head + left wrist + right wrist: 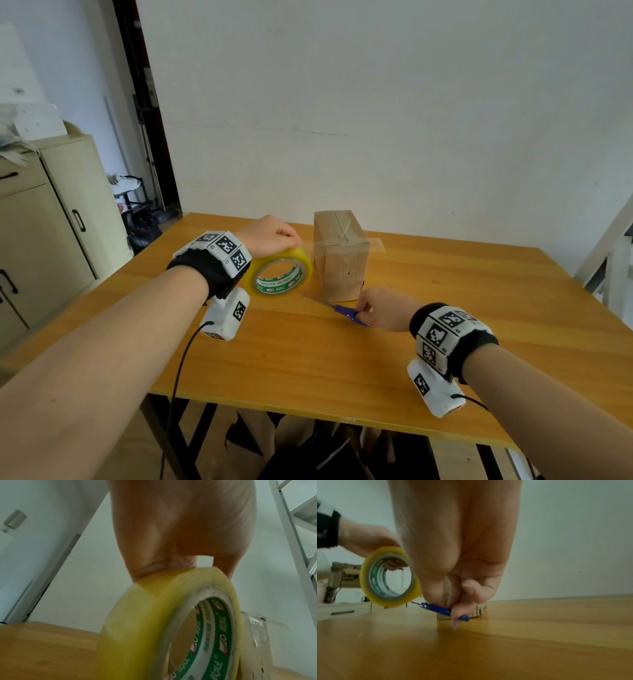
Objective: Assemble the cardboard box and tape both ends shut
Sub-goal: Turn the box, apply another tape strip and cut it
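Nearly done: box point(340, 255) stands assembled, top taped; bottom end unseen. L hand point(270, 236) grips tape roll point(281, 274); R hand point(383, 308) pinches scissors point(349, 313).

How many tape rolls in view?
1. The yellow-tinted clear tape roll with a green-printed core stands on edge on the wooden table, left of the taped brown cardboard box, gripped by the left hand.

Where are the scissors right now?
In the head view, the blue-handled scissors lie on the table before the cardboard box, handles under the right hand.
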Demonstrator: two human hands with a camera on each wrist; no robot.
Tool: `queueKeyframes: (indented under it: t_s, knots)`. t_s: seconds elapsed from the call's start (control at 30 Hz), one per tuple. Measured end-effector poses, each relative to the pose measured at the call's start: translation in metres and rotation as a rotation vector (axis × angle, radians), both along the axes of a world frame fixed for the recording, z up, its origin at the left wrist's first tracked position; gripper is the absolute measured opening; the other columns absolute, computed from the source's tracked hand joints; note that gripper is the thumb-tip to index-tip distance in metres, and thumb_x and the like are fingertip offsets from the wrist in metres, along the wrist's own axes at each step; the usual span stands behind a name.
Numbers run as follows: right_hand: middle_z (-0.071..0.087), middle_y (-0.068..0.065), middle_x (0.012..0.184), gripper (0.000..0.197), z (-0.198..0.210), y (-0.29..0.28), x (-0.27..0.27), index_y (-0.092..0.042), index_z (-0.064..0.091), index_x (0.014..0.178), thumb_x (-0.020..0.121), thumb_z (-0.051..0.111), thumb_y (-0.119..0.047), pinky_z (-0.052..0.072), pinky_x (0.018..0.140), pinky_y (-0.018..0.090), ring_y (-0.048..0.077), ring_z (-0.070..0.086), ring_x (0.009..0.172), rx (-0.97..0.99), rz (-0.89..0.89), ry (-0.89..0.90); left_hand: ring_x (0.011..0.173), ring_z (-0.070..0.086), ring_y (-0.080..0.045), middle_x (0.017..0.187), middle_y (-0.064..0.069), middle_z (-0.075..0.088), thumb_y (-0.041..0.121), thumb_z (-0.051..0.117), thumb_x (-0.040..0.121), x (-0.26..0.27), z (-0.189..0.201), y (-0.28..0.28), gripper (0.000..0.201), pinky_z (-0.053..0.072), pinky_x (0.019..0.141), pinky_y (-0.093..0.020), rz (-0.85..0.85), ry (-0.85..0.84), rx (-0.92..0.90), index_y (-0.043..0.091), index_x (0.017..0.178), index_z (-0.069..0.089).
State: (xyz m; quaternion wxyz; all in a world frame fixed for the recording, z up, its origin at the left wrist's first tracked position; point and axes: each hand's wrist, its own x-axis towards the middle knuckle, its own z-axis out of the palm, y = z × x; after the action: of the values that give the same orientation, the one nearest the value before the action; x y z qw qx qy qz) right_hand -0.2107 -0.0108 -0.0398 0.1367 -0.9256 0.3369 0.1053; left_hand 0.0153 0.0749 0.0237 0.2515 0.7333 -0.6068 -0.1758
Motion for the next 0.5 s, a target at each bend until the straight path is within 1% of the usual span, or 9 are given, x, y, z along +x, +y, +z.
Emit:
queueKeyframes:
  t_s: [0.07,0.1,0.17,0.23,0.27,0.33,0.4,0.43,0.5]
  knots:
    - [0.071,0.010,0.084,0.026,0.003,0.000,-0.008,-0.005,0.070,0.098,0.093,0.048,-0.018,0.048,0.057,0.023,0.016,0.059,0.061,0.154,-0.026,-0.055,0.106,0.055,-0.014,0.117,-0.003,0.064,0.020,0.051,0.093,-0.001,0.000,0.000,0.025,0.041,0.096,-0.029,-0.005,-0.002,0.018,0.014,0.111,0.067]
    - [0.071,0.009,0.080,0.025,0.004,0.001,-0.013,-0.007,0.070,0.097,0.093,0.048,-0.018,0.048,0.055,0.019,0.012,0.059,0.056,0.223,-0.045,-0.078,0.108,0.056,-0.015,0.117,-0.003,0.064,0.020,0.051,0.093,-0.001,0.000,0.001,0.025,0.042,0.098,-0.030,-0.009,-0.004,0.026,0.015,0.111,0.067]
    - [0.072,0.006,0.080,0.021,0.004,0.002,-0.020,-0.010,0.069,0.097,0.092,0.051,-0.019,0.054,0.063,0.019,0.009,0.066,0.058,0.340,-0.093,-0.141,0.109,0.056,-0.017,0.117,-0.003,0.063,0.021,0.050,0.093,-0.003,-0.001,0.001,0.025,0.042,0.098,-0.032,-0.014,-0.006,0.034,0.016,0.111,0.067]
    - [0.073,0.009,0.085,0.013,0.003,0.003,-0.025,-0.011,0.067,0.095,0.090,0.058,-0.020,0.059,0.075,0.027,0.013,0.071,0.067,0.464,-0.150,-0.222,0.105,0.055,-0.015,0.116,-0.003,0.063,0.020,0.051,0.093,-0.006,-0.001,0.001,0.025,0.042,0.093,-0.028,-0.017,-0.009,0.031,0.014,0.112,0.066]
    - [0.073,0.011,0.087,0.015,0.003,0.003,-0.026,-0.011,0.066,0.093,0.087,0.064,-0.025,0.059,0.079,0.031,0.015,0.071,0.071,0.523,-0.176,-0.257,0.103,0.054,-0.014,0.115,-0.002,0.063,0.019,0.051,0.093,-0.007,0.000,0.001,0.025,0.041,0.090,-0.026,-0.019,-0.011,0.028,0.014,0.112,0.066]
    - [0.073,0.013,0.089,0.044,0.002,0.003,-0.028,-0.008,0.065,0.096,0.073,0.075,-0.045,0.058,0.084,0.035,0.018,0.072,0.077,0.596,-0.221,-0.291,0.102,0.054,-0.013,0.115,-0.002,0.062,0.018,0.051,0.093,-0.009,-0.001,0.001,0.025,0.039,0.087,-0.024,-0.020,-0.014,0.024,0.012,0.112,0.066]
    - [0.071,0.016,0.097,0.075,0.001,0.006,-0.027,-0.002,0.062,0.104,0.058,0.077,-0.059,0.057,0.086,0.039,0.022,0.071,0.081,0.721,-0.270,-0.341,0.105,0.055,-0.015,0.117,-0.003,0.063,0.017,0.051,0.093,-0.008,-0.001,0.001,0.025,0.039,0.088,-0.024,-0.014,0.000,0.015,0.012,0.111,0.066]
    - [0.067,0.018,0.100,0.080,0.002,0.008,-0.025,0.001,0.059,0.105,0.056,0.075,-0.060,0.057,0.085,0.040,0.024,0.069,0.079,0.803,-0.283,-0.383,0.108,0.056,-0.016,0.118,-0.004,0.063,0.016,0.051,0.093,-0.007,-0.001,0.000,0.024,0.039,0.090,-0.025,-0.011,0.009,0.007,0.012,0.111,0.067]
    - [0.060,0.018,0.100,0.068,0.005,0.017,-0.020,-0.002,0.057,0.103,0.062,0.068,-0.055,0.058,0.079,0.039,0.023,0.064,0.075,0.940,-0.282,-0.466,0.111,0.055,-0.016,0.120,-0.005,0.063,0.015,0.050,0.093,-0.007,-0.001,0.001,0.024,0.038,0.093,-0.025,-0.013,0.015,-0.008,0.011,0.110,0.067]
